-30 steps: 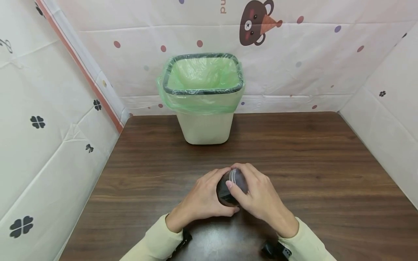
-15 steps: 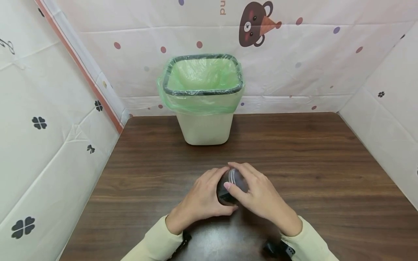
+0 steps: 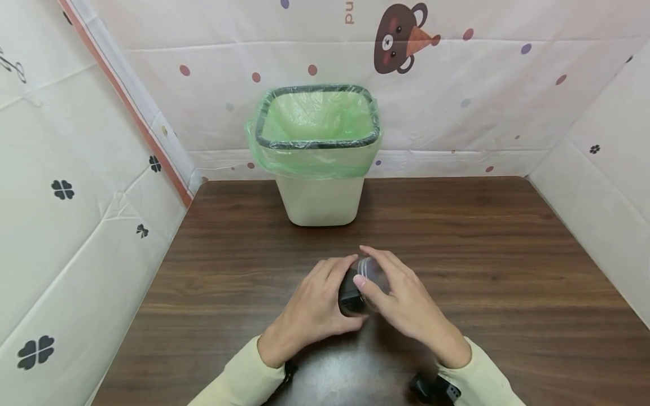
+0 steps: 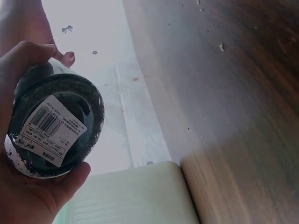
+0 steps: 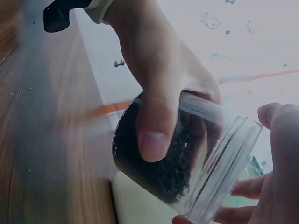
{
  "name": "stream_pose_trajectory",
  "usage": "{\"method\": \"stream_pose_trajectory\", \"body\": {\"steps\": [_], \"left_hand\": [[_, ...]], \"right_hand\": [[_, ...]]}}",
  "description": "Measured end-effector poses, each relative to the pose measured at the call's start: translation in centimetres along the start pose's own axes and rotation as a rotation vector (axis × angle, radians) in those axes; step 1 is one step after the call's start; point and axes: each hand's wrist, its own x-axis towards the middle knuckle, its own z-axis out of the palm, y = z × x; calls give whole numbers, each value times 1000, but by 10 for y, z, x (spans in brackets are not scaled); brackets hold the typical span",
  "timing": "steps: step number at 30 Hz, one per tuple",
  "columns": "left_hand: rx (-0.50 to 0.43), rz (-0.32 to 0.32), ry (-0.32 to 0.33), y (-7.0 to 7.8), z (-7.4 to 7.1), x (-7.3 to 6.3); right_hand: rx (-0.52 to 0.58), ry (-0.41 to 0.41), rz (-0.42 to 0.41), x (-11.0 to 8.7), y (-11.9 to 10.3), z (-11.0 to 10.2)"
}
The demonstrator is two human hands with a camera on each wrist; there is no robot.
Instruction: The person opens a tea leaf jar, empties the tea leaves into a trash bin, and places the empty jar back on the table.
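A clear jar with loose black flakes in it lies tilted between my hands, low over the table. My left hand grips its body, fingers on the far side and thumb on the near side. My right hand holds the clear lid, its thumb across the top and fingers spread round the rim. In the right wrist view the ringed lid sits at the jar's mouth, with one fingertip just off its edge. The left wrist view shows the jar's base with a white barcode label.
Behind the hands a pale bin stands on the brown wood table, lined with a green bag under a dark rim ring. Printed white cloth walls the back and sides. Small crumbs dot the tabletop.
Both hands and the jar have shifted slightly away from the body. My right hand's fingers have spread wider, and more of the clear lid shows between them.
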Motion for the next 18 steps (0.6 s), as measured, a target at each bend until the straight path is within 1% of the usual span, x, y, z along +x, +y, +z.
{"method": "stream_pose_trajectory", "body": {"steps": [7, 12, 14, 18], "left_hand": [[118, 47, 46, 0, 1, -2], [202, 92, 57, 0, 2, -3], [216, 101, 58, 0, 2, -3], [225, 112, 62, 0, 3, -4]], "right_hand": [[9, -20, 102, 1, -3, 0], [12, -51, 190, 2, -5, 1], [5, -57, 212, 3, -5, 2], [-11, -58, 226, 5, -6, 4]]}}
